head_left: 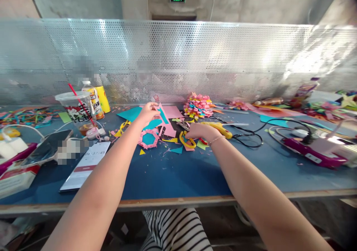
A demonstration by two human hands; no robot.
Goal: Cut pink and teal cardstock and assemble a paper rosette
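Observation:
My left hand (pixel 147 112) is raised a little over the blue table (pixel 178 176) and pinches a thin pink paper strip (pixel 161 109). My right hand (pixel 200 131) rests on the table, closed on yellow-handled scissors (pixel 187 139); the blades point left toward the paper. Below my left hand lies a pink cut-out ring (pixel 149 138) with teal paper inside it. Pink, teal and yellow scraps lie scattered around both hands. A pink sheet (pixel 172 111) and a teal sheet (pixel 131 113) lie just behind them.
A plastic cup with a red straw (pixel 76 109) and a bottle (pixel 93 96) stand at the left, near two phones (pixel 86 165). A pile of folded coloured paper (pixel 197 105), a yellow tool (pixel 220 128), black cables (pixel 251 137), a purple device (pixel 312 152) and a perforated metal screen (pixel 178 57) lie beyond.

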